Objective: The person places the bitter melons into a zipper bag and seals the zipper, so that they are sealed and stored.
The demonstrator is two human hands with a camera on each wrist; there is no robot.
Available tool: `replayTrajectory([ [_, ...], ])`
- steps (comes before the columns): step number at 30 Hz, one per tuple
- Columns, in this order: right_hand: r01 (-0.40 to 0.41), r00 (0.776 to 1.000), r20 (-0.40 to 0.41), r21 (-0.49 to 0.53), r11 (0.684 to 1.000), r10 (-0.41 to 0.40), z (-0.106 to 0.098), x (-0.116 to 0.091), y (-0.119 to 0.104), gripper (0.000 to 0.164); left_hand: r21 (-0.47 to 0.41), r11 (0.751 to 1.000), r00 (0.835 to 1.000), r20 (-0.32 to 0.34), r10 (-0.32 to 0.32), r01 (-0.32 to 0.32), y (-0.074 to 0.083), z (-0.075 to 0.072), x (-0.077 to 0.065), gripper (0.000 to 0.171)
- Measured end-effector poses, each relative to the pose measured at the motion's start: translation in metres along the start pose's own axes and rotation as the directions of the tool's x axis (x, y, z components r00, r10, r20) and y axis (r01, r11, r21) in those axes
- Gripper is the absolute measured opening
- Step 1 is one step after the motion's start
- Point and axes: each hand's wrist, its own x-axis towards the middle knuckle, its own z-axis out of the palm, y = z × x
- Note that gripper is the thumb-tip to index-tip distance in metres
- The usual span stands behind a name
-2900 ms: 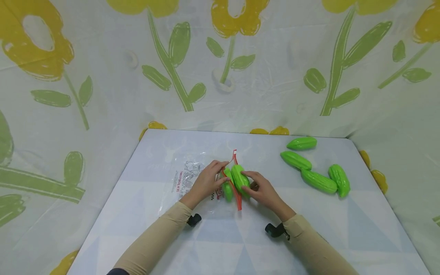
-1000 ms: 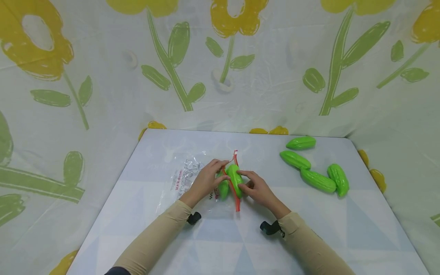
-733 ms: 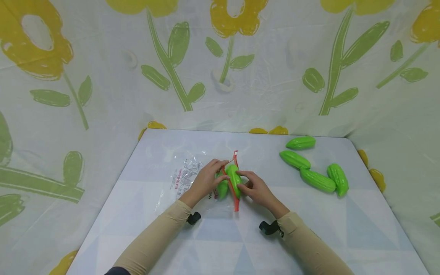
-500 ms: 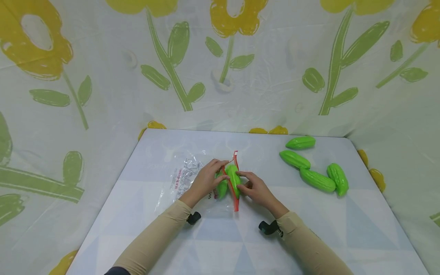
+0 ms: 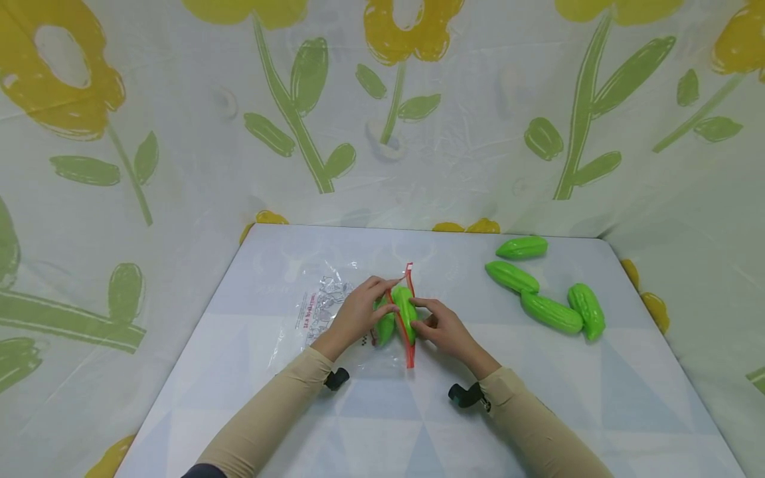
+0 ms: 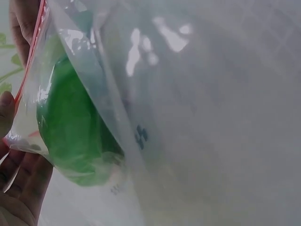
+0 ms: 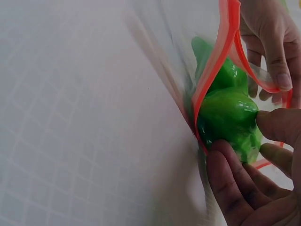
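A clear zip bag (image 5: pixel 327 305) with a red zip strip lies on the table, its mouth facing right. My left hand (image 5: pixel 355 315) pinches one edge of that mouth and keeps it apart from the other edge. Between the red strips sits a ridged green plastic bitter melon (image 5: pixel 404 305). The fingers and thumb of my right hand (image 5: pixel 447 330) grip its outer end, as the right wrist view shows. Deeper in the bag, another green bitter melon (image 5: pixel 385 326) shows through the film, partly hidden by the left hand.
To the right on the white and pale blue table (image 5: pixel 526 411) lie several loose bitter melons (image 5: pixel 552 313), some touching each other. A flower-printed curtain (image 5: pixel 466 153) rises behind the table and along its sides.
My right hand has moved left, and the bitter melon in it has gone further in between the red zip strips. The left hand has stayed nearly still at the bag's edge.
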Motion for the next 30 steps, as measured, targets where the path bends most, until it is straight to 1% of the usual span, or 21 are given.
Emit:
replayTrajectory([
  [4, 0.008, 1.000, -0.001, -0.011, 1.000, -0.008, -0.0001, 0.0002, -0.0003, 0.054, 0.003, 1.000, 1.000, 0.021, -0.016, 0.016, 0.0010, -0.0019, 0.0003, 0.060],
  [8, 0.008, 1.000, -0.001, -0.015, 1.000, -0.008, -0.0002, 0.0003, -0.0006, 0.054, 0.002, 1.000, 1.000, 0.031, -0.003, 0.003, 0.0006, -0.0018, 0.0003, 0.064],
  [11, 0.006, 1.000, 0.000, -0.015, 1.000, -0.006, 0.0002, 0.0005, -0.0005, 0.053, 0.003, 1.000, 1.000, 0.028, 0.004, -0.004, 0.0009, -0.0015, 0.0005, 0.065],
  [18, 0.018, 1.000, -0.001, -0.011, 1.000, -0.018, 0.0015, 0.0017, -0.0011, 0.053, 0.022, 1.000, 1.000, 0.022, -0.020, 0.020, 0.0035, -0.0024, 0.0013, 0.062],
  [25, 0.045, 0.999, 0.003, 0.019, 0.999, -0.045, 0.0029, 0.0016, -0.0014, 0.053, 0.005, 1.000, 1.000, 0.003, -0.016, 0.016, 0.0043, -0.0033, 0.0014, 0.061],
  [30, 0.040, 0.999, 0.002, 0.030, 0.999, -0.040, 0.0038, 0.0018, -0.0010, 0.053, -0.007, 1.000, 1.000, -0.004, -0.010, 0.009, 0.0033, -0.0030, 0.0011, 0.060],
])
